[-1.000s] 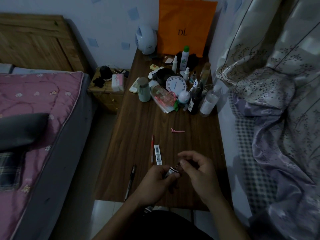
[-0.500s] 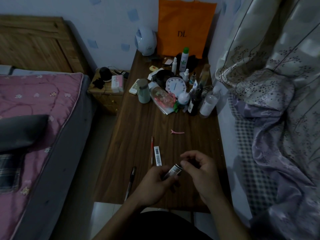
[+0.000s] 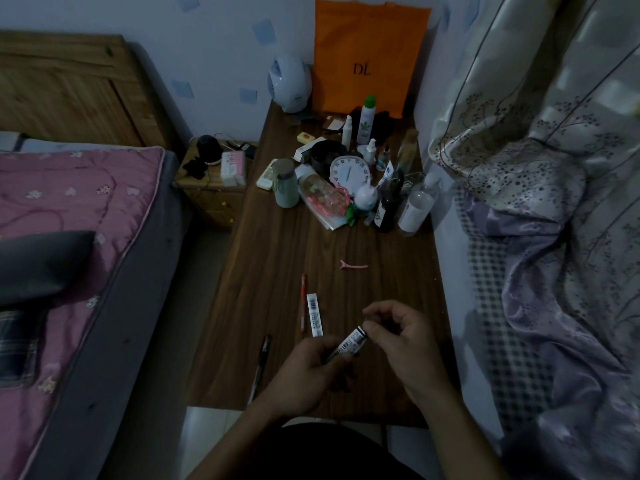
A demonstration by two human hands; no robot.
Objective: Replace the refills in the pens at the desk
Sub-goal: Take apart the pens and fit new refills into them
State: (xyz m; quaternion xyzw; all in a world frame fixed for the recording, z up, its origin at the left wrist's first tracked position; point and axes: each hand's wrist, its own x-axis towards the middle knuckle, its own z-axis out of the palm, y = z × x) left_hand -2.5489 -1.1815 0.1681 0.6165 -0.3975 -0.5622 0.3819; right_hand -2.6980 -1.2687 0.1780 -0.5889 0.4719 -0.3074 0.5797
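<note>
Head view: at six o'clock on the tabletop (image 3: 346, 244), the left hand (image 3: 308, 372) curls its grip round a labelled pen (image 3: 351, 342) to steady it. The right hand (image 3: 405, 344) pinches the pen's upper end, likely to twist it open. A black pen (image 3: 262, 355) waits at nine o'clock.

The single head-worn camera is looking forward and steeply down from the near end of the desk (image 3: 270, 289), sitting close above the left hand (image 3: 304, 372) and right hand (image 3: 405, 341) there, and taking in the desk's full length, the bed (image 3: 69, 209) left of it and the curtain (image 3: 554, 116) right of it.
</note>
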